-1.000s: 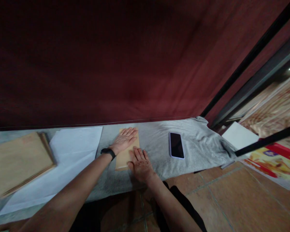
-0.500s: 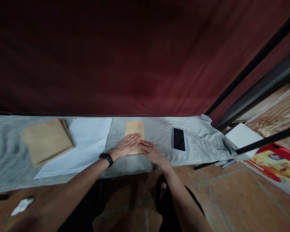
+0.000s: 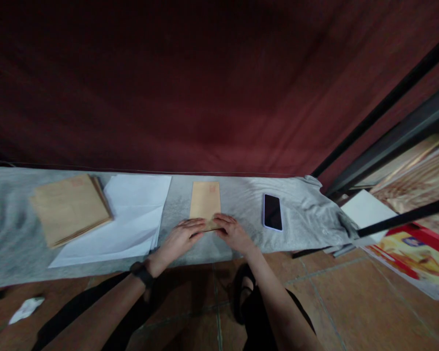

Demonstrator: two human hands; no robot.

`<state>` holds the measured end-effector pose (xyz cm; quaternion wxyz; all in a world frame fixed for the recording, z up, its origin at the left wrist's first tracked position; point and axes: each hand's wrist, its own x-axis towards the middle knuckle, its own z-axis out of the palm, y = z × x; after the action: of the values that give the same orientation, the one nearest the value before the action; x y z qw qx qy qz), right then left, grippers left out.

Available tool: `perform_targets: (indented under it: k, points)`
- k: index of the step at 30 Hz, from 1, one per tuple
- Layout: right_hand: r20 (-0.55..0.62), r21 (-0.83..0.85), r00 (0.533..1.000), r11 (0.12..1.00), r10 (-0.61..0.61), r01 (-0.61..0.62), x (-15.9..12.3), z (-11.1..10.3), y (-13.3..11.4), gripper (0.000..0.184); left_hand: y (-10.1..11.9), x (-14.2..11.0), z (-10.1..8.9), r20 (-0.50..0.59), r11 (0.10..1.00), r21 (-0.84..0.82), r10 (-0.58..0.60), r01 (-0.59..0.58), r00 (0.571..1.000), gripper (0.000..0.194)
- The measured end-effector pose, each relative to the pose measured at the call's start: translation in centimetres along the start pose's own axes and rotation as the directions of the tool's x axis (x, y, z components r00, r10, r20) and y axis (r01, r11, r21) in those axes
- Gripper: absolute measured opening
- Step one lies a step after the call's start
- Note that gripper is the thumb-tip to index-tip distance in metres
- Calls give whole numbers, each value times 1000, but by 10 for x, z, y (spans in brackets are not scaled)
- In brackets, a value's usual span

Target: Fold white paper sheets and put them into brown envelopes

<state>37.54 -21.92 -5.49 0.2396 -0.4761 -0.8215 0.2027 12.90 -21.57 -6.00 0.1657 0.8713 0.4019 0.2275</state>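
A brown paper envelope (image 3: 205, 199) with a faint red print in its far right corner lies in front of me on a grey cloth (image 3: 237, 195). My left hand (image 3: 181, 237) grips its near left corner, fingers on top and thumb at the near edge. At the near right corner my right hand (image 3: 233, 234) holds it the same way, fingers bent over the paper. The near edge is partly hidden by both hands.
White paper sheets (image 3: 131, 224) lie to the left, partly under a stack of brown envelopes (image 3: 71, 204). A phone (image 3: 272, 212) rests to the right. A dark red curtain (image 3: 205, 97) hangs behind, and black metal bars (image 3: 388, 107) stand at the right.
My left hand has drawn back from the middle of the envelope to its near left corner. My right hand has shifted slightly and its fingers now bend over the near right corner.
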Motion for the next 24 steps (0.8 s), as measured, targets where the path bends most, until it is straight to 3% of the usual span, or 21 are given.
perform_targets:
  k: [7, 13, 16, 19, 24]
  points:
    - [-20, 19, 999, 999, 34, -34, -1, 0, -2, 36, 2, 8, -2, -69, 996, -83, -52, 46, 996, 25]
    - [-77, -99, 996, 994, 44, -52, -2, -1, -18, 37, 2, 10, 8, -127, 987, -129, -115, 98, 985, 27]
    - [-95, -186, 995, 983, -11, -7, -8, 10, -39, 38, 1, 9, 13, -181, 974, -150, -196, 170, 964, 31]
    - [-32, -218, 995, 972, -95, 85, -18, 28, -59, 43, 1, 7, 15, -211, 963, -143, -257, 231, 943, 35]
    - [-64, -311, 997, 950, -43, 21, -32, 46, -66, 55, 2, 4, 18, -216, 949, -111, -314, 296, 925, 46]
